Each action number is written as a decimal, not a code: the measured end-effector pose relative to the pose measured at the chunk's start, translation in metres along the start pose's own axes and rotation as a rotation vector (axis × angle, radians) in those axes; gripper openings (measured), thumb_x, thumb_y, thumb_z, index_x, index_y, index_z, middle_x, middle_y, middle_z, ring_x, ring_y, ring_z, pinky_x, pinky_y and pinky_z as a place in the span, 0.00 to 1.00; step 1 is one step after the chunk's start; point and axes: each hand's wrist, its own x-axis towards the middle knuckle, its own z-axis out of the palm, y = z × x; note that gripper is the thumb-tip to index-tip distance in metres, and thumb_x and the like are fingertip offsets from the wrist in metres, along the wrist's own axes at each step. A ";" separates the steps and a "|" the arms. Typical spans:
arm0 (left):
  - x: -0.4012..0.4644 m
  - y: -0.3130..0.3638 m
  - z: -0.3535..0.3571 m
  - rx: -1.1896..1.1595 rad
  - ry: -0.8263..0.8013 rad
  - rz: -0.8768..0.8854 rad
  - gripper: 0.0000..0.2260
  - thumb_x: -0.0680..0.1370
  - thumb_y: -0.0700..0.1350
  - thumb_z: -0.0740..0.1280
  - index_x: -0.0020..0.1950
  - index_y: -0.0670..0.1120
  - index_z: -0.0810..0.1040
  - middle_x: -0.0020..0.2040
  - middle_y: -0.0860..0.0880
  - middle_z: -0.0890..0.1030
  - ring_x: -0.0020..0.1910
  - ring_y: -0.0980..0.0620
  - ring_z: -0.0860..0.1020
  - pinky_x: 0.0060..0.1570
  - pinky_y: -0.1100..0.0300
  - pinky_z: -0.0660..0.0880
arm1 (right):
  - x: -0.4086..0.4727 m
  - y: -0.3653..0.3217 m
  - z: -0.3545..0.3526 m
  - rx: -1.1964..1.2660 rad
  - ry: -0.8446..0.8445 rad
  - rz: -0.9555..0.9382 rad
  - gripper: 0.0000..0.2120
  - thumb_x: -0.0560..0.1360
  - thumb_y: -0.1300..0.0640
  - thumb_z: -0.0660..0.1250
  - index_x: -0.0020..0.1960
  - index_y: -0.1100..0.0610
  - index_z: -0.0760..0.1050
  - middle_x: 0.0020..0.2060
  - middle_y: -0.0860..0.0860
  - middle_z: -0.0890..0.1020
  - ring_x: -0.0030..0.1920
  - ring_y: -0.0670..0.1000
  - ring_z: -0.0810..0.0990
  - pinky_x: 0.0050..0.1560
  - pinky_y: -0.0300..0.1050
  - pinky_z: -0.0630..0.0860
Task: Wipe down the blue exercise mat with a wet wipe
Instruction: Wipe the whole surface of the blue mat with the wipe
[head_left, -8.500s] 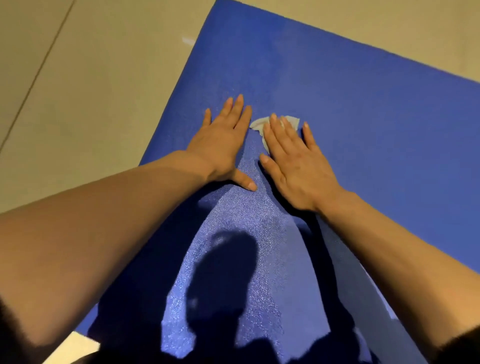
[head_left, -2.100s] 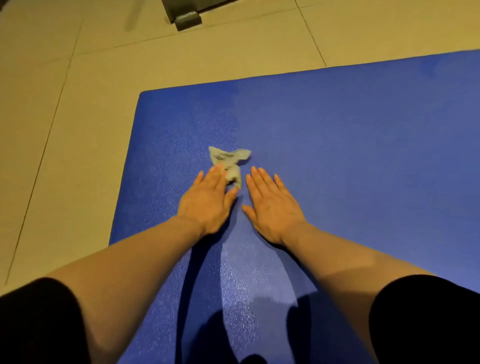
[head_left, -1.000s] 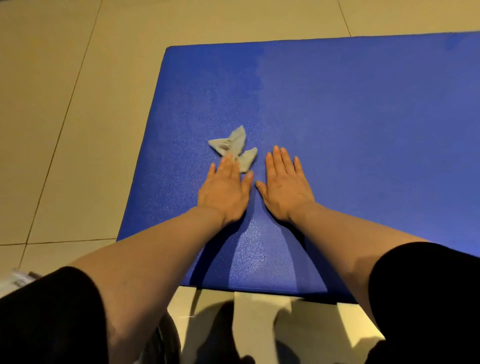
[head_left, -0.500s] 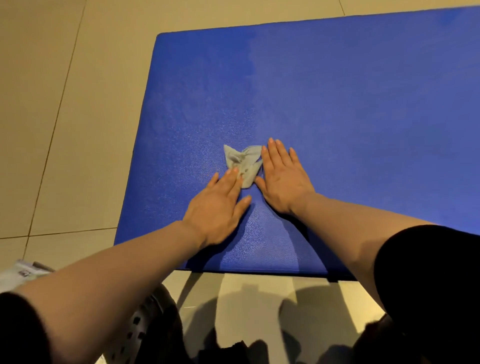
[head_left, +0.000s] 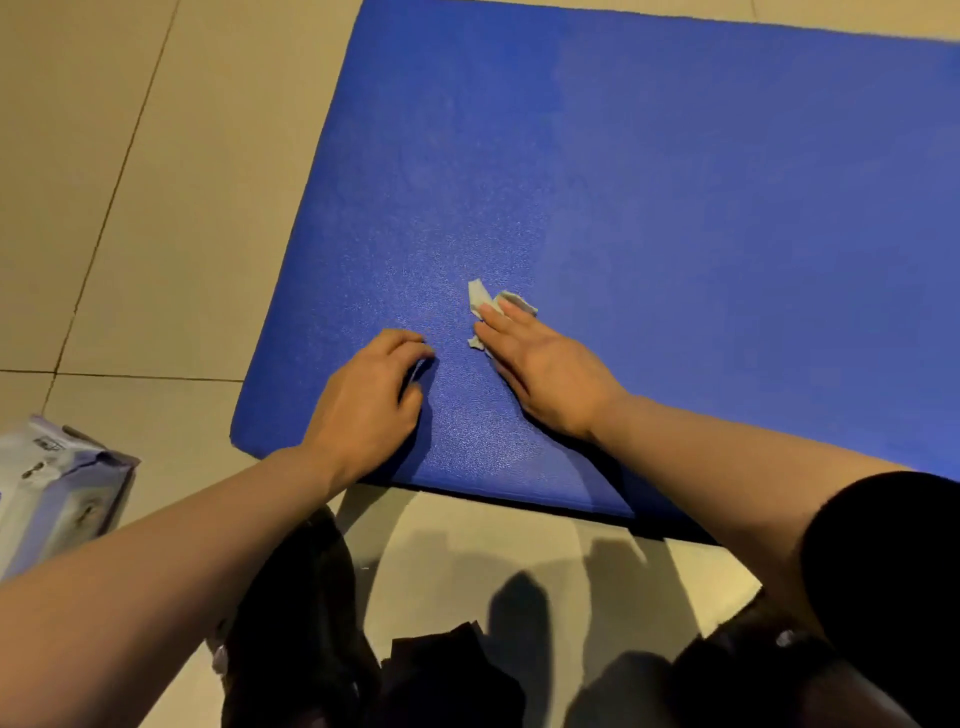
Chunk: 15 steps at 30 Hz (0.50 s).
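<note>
The blue exercise mat (head_left: 649, 182) lies on the tiled floor and fills the upper right of the view; its near-left corner is by my wrists. A crumpled pale wet wipe (head_left: 480, 300) lies on the mat near that corner. My right hand (head_left: 540, 364) lies flat with straight fingers pressing on the wipe, most of which is hidden under them. My left hand (head_left: 371, 400) rests on the mat to the left of the wipe, apart from it, its fingers curled and holding nothing.
A pale pack of wipes (head_left: 52, 483) sits on the beige floor tiles (head_left: 130, 208) at the left edge. My dark-clothed knees (head_left: 311, 623) are just in front of the mat's near edge, with shadows on the tiles between them.
My left hand has come off the wipe, drawn back to the left and curled its fingers. My right hand has slid over onto the wipe. The view has shifted right, showing the pack.
</note>
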 end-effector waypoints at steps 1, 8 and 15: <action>-0.004 -0.003 0.002 0.032 -0.058 0.018 0.19 0.78 0.38 0.64 0.70 0.44 0.73 0.72 0.48 0.69 0.70 0.47 0.69 0.66 0.53 0.67 | -0.009 0.010 0.001 -0.055 0.023 -0.027 0.21 0.83 0.58 0.55 0.75 0.61 0.64 0.77 0.54 0.60 0.77 0.56 0.57 0.76 0.47 0.53; -0.013 -0.019 0.018 0.140 -0.224 0.101 0.27 0.83 0.45 0.58 0.79 0.47 0.51 0.80 0.48 0.49 0.79 0.51 0.47 0.74 0.57 0.41 | 0.002 -0.041 0.021 -0.090 0.006 0.050 0.24 0.83 0.57 0.55 0.74 0.69 0.58 0.75 0.65 0.56 0.77 0.64 0.53 0.76 0.49 0.43; -0.011 -0.029 0.010 0.179 -0.303 0.136 0.28 0.83 0.48 0.58 0.80 0.47 0.48 0.80 0.48 0.45 0.79 0.51 0.45 0.74 0.55 0.41 | -0.025 -0.021 0.006 -0.181 -0.085 0.007 0.28 0.82 0.49 0.51 0.76 0.66 0.59 0.77 0.60 0.56 0.78 0.59 0.52 0.77 0.51 0.50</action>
